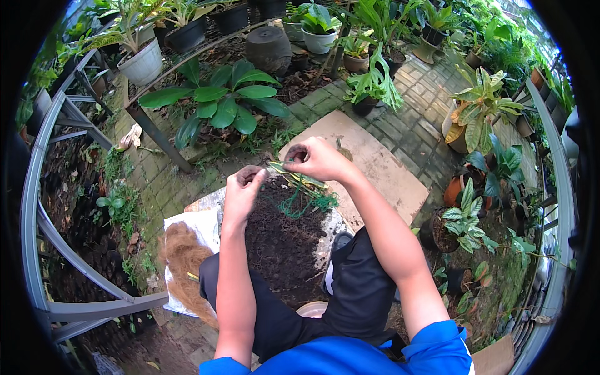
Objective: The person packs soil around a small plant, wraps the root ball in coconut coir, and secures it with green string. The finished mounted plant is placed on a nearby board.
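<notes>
My left hand (243,192) is raised over dark soil (281,234), thumb and fingertips pinched on what looks like a thin end of green twine. To its right, my right hand (316,159) pinches the same green twine (309,202), which hangs below in a loose tangle above the soil. Long yellow-edged green leaves (307,180) lie just under my right fingers, at the soil's far edge. Soil darkens the fingertips of both hands. The strand between the hands is too thin to follow clearly.
Brown fibre (185,262) lies on a white sack (206,225) at left. A flat brown board (375,164) rests on the paving beyond my right hand. Potted plants (461,215) line the right side. Metal rails (37,187) and a broad-leaved plant (220,98) stand around.
</notes>
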Tool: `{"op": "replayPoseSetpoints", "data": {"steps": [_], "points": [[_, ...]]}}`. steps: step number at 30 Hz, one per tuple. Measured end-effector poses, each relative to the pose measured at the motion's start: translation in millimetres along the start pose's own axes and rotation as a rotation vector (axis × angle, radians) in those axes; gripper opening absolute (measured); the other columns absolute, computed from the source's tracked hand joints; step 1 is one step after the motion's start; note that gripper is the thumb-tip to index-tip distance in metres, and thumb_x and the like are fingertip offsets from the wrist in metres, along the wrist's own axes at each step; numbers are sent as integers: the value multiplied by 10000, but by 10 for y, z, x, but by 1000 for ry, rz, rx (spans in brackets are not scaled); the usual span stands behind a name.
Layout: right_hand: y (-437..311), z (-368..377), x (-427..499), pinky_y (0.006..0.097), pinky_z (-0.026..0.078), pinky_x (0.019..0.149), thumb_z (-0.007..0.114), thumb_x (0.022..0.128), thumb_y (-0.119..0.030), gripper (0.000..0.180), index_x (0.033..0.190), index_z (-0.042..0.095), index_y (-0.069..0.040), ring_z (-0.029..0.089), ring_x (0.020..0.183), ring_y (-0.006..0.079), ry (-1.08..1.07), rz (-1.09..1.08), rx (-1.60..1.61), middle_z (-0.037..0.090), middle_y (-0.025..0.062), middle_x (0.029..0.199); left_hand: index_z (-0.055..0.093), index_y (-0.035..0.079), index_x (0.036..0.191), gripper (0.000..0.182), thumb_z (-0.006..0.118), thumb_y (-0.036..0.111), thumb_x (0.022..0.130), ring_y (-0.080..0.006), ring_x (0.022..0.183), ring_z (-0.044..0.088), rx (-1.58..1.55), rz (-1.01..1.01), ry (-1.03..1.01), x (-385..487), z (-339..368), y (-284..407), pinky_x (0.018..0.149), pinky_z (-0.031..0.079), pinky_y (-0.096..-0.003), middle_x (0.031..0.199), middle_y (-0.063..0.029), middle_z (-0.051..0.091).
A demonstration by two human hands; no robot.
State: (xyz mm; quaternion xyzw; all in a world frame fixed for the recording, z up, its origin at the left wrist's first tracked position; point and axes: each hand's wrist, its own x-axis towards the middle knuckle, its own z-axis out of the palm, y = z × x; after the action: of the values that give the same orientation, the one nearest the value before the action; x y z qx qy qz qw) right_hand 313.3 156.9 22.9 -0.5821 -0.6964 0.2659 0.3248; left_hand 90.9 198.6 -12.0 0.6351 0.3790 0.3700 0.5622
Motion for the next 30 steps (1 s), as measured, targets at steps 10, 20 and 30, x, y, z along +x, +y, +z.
{"op": "replayPoseSetpoints", "data": {"steps": [10,20,30], "points": [[1220,-283,-133,338,560,774,765,751,-244,271,926,769,-38,727,804,227,229,442,-130,748,151,866,588,81,981,165,642,237,970,-103,557,400,-786,224,596,-87,-704,26,543,408,-262,637,34,376],[2337,-580,-827,328,496,495,719,807,-187,234,982,719,-31,630,571,147,876,1119,276,683,73,713,649,81,967,135,658,216,961,-53,580,402,-597,328,730,-190,-1057,114,517,369,-224,647,50,449],[680,708,177,393,469,1029,770,809,-283,669,1394,504,-97,596,1185,309,-324,70,-78,619,185,1282,624,21,1117,196,591,166,990,-317,1167,616,-989,222,-115,-93,-118,150,981,541,-400,1221,-210,633]]}}
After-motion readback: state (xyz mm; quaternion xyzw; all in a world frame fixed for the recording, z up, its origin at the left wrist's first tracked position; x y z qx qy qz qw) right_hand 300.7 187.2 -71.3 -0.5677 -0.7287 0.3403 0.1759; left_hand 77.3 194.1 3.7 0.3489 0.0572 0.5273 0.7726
